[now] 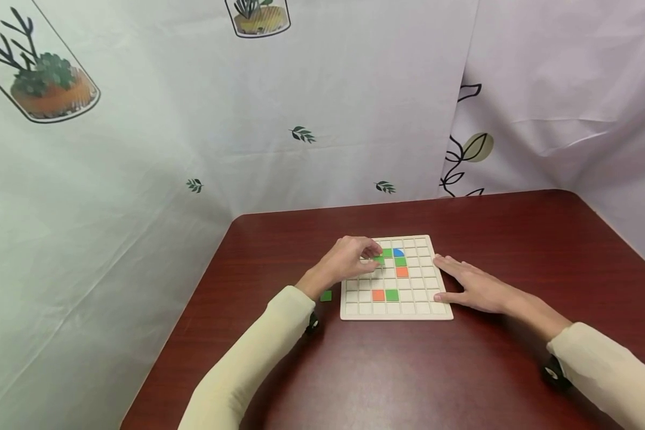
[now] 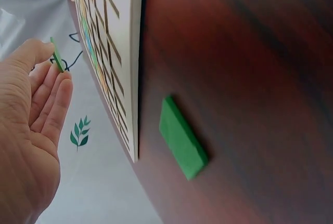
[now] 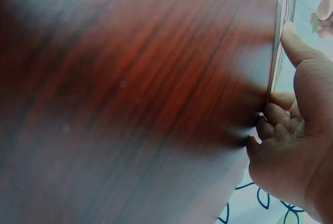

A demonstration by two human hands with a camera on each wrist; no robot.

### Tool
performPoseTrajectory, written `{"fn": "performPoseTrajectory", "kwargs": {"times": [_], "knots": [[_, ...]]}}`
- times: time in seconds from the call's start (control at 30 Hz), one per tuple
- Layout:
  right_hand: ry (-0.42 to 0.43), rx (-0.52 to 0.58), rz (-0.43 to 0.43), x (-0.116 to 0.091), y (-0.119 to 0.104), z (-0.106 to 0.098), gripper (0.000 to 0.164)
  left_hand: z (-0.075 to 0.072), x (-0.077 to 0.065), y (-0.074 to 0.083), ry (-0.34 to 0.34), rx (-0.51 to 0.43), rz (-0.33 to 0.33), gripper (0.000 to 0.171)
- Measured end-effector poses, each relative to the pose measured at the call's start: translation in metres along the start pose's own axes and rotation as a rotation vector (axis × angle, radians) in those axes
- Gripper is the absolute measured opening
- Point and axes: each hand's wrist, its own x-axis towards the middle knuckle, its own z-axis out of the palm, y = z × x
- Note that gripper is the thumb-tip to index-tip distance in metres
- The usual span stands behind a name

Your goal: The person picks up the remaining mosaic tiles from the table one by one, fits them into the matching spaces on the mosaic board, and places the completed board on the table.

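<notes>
A cream grid board (image 1: 414,309) lies on the table, with several coloured tiles in its cells. Above its left half, my left hand (image 1: 349,258) pinches a thin green tile (image 2: 56,56) between thumb and fingertips. A blue rounded tile (image 1: 398,252) and a green tile (image 1: 400,261) sit in the upper cells, with an orange tile (image 1: 402,272) below them. Lower down, another orange tile (image 1: 378,295) adjoins a green one. My right hand (image 1: 475,286) rests at the board's right edge, thumb and fingertips touching it. Part of the board is hidden behind the left hand.
One loose green tile (image 2: 182,138) lies on the dark red-brown table (image 1: 398,370), just left of the board and near my left wrist. Behind the table hangs a pale printed cloth (image 1: 344,167), close to the table's far edge.
</notes>
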Motion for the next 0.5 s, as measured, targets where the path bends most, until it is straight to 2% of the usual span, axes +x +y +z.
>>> {"fn": "performPoseTrajectory", "kwargs": {"times": [0.3, 0.5], "knots": [[0.002, 0.006, -0.012, 0.000, 0.000, 0.001, 0.104, 0.011, 0.006, 0.007, -0.044, 0.024, 0.031, 0.025], [0.001, 0.011, -0.007, -0.001, 0.000, 0.001, 0.104, 0.016, 0.009, 0.010, -0.067, 0.055, 0.025, 0.026]]}}
